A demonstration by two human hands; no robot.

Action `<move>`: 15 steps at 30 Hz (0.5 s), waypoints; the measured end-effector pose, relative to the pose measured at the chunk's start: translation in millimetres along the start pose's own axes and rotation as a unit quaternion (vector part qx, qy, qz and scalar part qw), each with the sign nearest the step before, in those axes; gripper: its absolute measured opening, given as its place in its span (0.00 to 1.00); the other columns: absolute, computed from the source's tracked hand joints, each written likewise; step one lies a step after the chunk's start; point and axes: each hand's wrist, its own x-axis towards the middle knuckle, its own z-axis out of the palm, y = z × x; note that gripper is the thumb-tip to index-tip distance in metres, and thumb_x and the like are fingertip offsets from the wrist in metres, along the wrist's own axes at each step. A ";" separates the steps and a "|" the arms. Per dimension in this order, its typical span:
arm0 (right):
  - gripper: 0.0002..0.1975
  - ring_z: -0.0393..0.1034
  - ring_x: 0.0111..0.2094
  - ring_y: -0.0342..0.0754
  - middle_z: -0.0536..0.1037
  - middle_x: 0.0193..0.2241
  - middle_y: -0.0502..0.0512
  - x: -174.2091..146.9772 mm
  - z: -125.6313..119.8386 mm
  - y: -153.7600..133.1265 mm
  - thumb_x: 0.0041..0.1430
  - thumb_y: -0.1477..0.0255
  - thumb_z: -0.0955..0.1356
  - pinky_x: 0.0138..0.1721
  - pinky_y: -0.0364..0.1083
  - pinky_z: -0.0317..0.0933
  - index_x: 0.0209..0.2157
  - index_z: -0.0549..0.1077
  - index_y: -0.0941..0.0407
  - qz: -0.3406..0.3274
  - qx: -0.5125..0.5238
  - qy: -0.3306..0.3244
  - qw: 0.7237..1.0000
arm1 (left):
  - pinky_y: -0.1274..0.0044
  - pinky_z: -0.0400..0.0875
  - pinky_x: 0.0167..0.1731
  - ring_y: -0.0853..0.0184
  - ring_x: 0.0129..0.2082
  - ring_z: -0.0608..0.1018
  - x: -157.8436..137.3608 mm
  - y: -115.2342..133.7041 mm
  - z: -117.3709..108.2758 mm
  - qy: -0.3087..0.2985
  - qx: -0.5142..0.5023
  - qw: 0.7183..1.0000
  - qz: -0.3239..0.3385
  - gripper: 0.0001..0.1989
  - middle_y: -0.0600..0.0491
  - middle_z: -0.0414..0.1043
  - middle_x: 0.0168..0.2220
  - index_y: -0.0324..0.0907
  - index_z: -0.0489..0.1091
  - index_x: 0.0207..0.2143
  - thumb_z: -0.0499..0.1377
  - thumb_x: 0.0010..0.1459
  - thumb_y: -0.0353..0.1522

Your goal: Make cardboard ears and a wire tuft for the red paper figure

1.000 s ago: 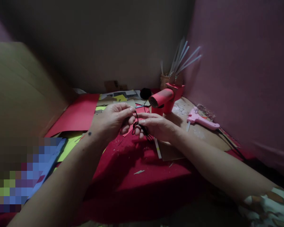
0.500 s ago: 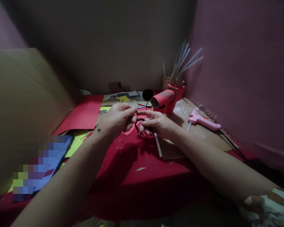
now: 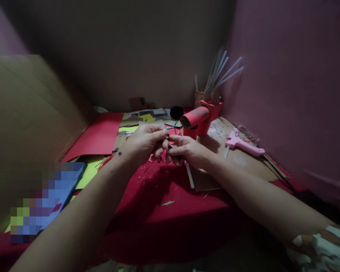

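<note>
You can read no text, label, brand, number or sign anywhere in view. The dark marks (image 3: 142, 101) on the small brown cardboard piece (image 3: 134, 103) at the back are too small for you to make out, and the flat blue object (image 3: 60, 194) at your left is mostly blurred into coarse blocks.

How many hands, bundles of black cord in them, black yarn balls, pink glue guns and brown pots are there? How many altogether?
Left hand and right hand: 2
Black cord bundle: 1
Black yarn ball: 1
Pink glue gun: 1
Brown pot: 1
Total: 6
</note>
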 end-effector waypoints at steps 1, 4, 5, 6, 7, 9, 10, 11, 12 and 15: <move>0.07 0.64 0.16 0.38 0.76 0.22 0.50 -0.1 -0.2 0.3 0.52 0.80 0.67 0.18 0.37 0.57 0.35 0.69 0.58 0.000 0.000 -0.003 1.000 | 0.84 0.54 0.06 0.77 0.07 0.63 0.1 0.5 0.3 0.001 0.001 1.000 0.000 0.12 0.57 0.66 0.14 0.38 0.63 0.20 0.55 0.56 0.26; 0.12 0.64 0.16 0.38 0.77 0.23 0.51 -0.1 -1.1 1.2 0.53 0.79 0.67 0.18 0.38 0.57 0.41 0.69 0.57 0.013 -0.005 -0.006 1.000 | 0.84 0.53 0.06 0.77 0.07 0.62 0.2 2.5 -1.1 0.015 -0.013 1.000 0.003 0.11 0.57 0.66 0.15 0.39 0.63 0.21 0.55 0.56 0.26; 0.13 0.64 0.16 0.39 0.77 0.23 0.51 -0.1 -1.4 1.6 0.53 0.79 0.67 0.19 0.38 0.57 0.42 0.69 0.57 0.018 -0.004 -0.008 1.000 | 0.84 0.52 0.06 0.77 0.07 0.62 0.1 3.2 -2.2 0.018 -0.017 1.000 0.001 0.11 0.57 0.66 0.15 0.39 0.62 0.20 0.55 0.56 0.26; 0.14 0.64 0.17 0.39 0.77 0.23 0.51 -0.1 -1.9 2.0 0.53 0.79 0.67 0.19 0.38 0.58 0.43 0.69 0.57 0.022 -0.001 -0.011 1.000 | 0.84 0.52 0.06 0.77 0.07 0.62 0.0 3.9 -3.4 0.020 -0.018 1.000 -0.001 0.12 0.56 0.66 0.15 0.39 0.62 0.20 0.55 0.56 0.26; 0.15 0.65 0.17 0.39 0.77 0.23 0.51 -0.1 -2.3 2.3 0.53 0.79 0.67 0.19 0.38 0.58 0.44 0.69 0.57 0.026 0.003 -0.014 1.000 | 0.84 0.52 0.06 0.77 0.07 0.62 -0.2 4.6 -4.5 0.021 -0.018 1.000 -0.001 0.12 0.56 0.67 0.15 0.39 0.62 0.20 0.54 0.56 0.26; 0.17 0.66 0.18 0.39 0.78 0.24 0.51 -0.6 -3.3 2.6 0.53 0.79 0.67 0.20 0.38 0.58 0.46 0.69 0.57 0.029 0.013 -0.022 0.999 | 0.84 0.52 0.06 0.77 0.07 0.62 -0.6 5.6 -6.1 0.023 -0.019 1.000 -0.002 0.12 0.56 0.67 0.15 0.39 0.62 0.20 0.54 0.56 0.25; 0.18 0.66 0.19 0.40 0.78 0.24 0.52 -1.1 -3.8 2.4 0.53 0.79 0.68 0.20 0.38 0.59 0.47 0.68 0.57 0.029 0.019 -0.028 0.999 | 0.84 0.52 0.06 0.77 0.07 0.63 -0.8 6.0 -6.4 0.022 -0.021 1.000 -0.004 0.11 0.56 0.67 0.15 0.39 0.63 0.20 0.54 0.56 0.25; 0.18 0.67 0.19 0.40 0.78 0.25 0.52 -1.7 -4.3 2.1 0.53 0.79 0.68 0.21 0.38 0.60 0.47 0.68 0.57 0.031 0.026 -0.039 0.998 | 0.84 0.53 0.06 0.76 0.07 0.63 -1.0 6.3 -6.4 0.020 -0.023 1.000 -0.006 0.11 0.56 0.67 0.15 0.39 0.63 0.21 0.54 0.56 0.25; 0.19 0.68 0.20 0.40 0.78 0.25 0.52 -2.3 -4.7 1.6 0.53 0.78 0.68 0.22 0.39 0.61 0.48 0.67 0.57 0.033 0.035 -0.054 0.997 | 0.84 0.53 0.06 0.76 0.07 0.63 -1.1 6.5 -6.2 0.017 -0.024 1.000 -0.008 0.11 0.56 0.67 0.15 0.39 0.63 0.21 0.54 0.56 0.25; 0.17 0.71 0.23 0.43 0.78 0.29 0.54 -3.7 -5.5 0.8 0.55 0.76 0.68 0.25 0.41 0.64 0.48 0.66 0.56 0.044 0.068 -0.092 0.992 | 0.84 0.53 0.05 0.76 0.07 0.63 -1.6 7.5 -4.5 0.004 -0.024 1.000 -0.007 0.11 0.56 0.67 0.15 0.39 0.64 0.21 0.55 0.56 0.25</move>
